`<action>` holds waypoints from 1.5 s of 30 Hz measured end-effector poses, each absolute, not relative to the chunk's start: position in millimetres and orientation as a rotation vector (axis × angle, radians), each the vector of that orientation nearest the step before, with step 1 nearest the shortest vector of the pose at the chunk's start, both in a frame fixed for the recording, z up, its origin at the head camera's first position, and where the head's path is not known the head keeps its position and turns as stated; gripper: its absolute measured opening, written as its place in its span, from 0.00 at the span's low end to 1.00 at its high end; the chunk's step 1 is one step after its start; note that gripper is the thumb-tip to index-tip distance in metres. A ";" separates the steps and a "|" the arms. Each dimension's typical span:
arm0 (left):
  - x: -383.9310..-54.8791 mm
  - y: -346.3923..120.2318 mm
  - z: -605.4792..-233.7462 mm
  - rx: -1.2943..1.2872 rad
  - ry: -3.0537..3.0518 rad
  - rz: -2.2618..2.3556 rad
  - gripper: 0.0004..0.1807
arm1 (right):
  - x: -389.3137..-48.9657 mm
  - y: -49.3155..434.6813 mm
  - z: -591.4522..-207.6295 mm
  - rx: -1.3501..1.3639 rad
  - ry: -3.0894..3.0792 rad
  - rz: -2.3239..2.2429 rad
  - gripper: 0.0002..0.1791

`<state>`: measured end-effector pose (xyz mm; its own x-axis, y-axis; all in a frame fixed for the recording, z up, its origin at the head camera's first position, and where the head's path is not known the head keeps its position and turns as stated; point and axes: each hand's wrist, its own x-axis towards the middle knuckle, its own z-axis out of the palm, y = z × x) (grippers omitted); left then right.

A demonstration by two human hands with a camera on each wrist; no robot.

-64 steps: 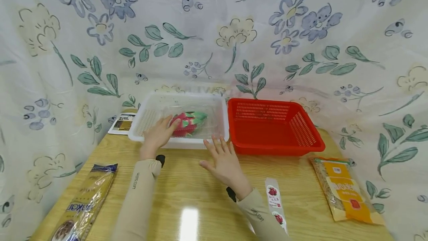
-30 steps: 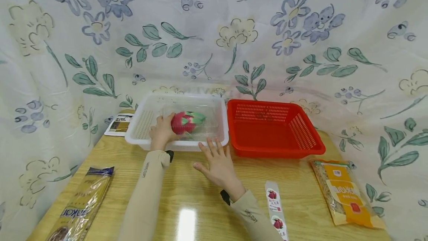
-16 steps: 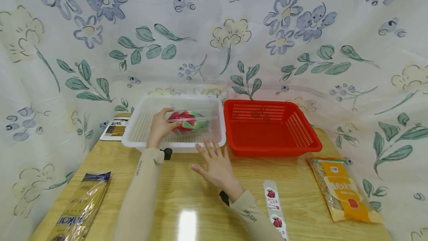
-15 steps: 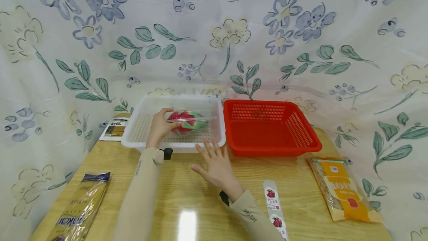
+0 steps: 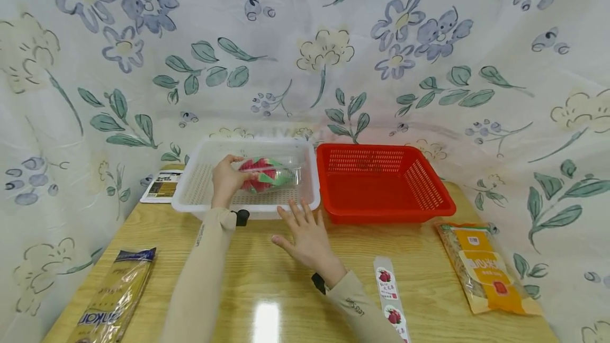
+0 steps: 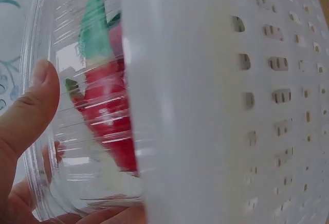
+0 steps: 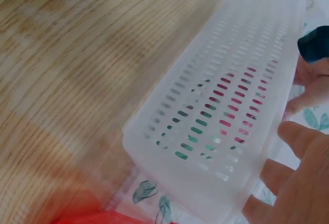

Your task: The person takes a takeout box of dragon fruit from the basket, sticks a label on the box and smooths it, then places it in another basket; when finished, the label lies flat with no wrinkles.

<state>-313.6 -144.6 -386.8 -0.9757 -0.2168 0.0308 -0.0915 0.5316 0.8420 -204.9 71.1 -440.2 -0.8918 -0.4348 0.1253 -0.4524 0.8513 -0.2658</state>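
With its fingers around the left end, my left hand [image 5: 226, 179] grips a clear plastic box [image 6: 72, 178] that encloses a red and green dragon fruit [image 5: 262, 174]. The box is tilted inside the white basket [image 5: 252, 208]. Up close in the left wrist view, the thumb [image 6: 43, 93] lies along the box's edge, while the basket wall hides part of the fruit. My right hand [image 5: 307, 240] is spread, palm down, its fingertips right at the basket's front rim. Through the basket's slots the right wrist view shows red and green patches.
A red basket [image 5: 386, 215] stands against the white one on the right. Further right lies an orange grain packet [image 5: 486, 269]; a sticker strip [image 5: 388, 290] is at front. On the left are a gold packet [image 5: 116, 295] and a white-edged pack [image 5: 162, 187]. A floral cloth hangs behind.
My left hand has gone from resting over the fruit box to gripping its left end. The box has tipped up from lying flat. The right hand has shifted slightly left.
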 end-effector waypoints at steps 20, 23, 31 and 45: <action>-267.3 -133.7 -396.1 0.198 -2.373 -1.362 0.28 | -210.4 78.5 -420.9 0.401 -2.602 1.219 0.46; -258.6 -130.3 -393.4 0.153 -2.348 -1.375 0.28 | -212.7 85.9 -413.2 0.401 -2.543 1.301 0.45; -233.3 -118.0 -380.8 0.019 -2.272 -1.428 0.28 | -216.2 107.4 -397.1 0.419 -2.396 1.411 0.40; -158.9 -99.2 -389.1 -0.445 -2.057 -1.149 0.30 | -174.4 147.4 -381.1 0.403 -2.430 1.787 0.40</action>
<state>-158.9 -99.2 -389.1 -0.6764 -0.0482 0.7349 0.6005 0.5416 0.5883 -174.4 147.4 -381.1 -0.9601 -0.1529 0.2340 -0.2690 0.2769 -0.9225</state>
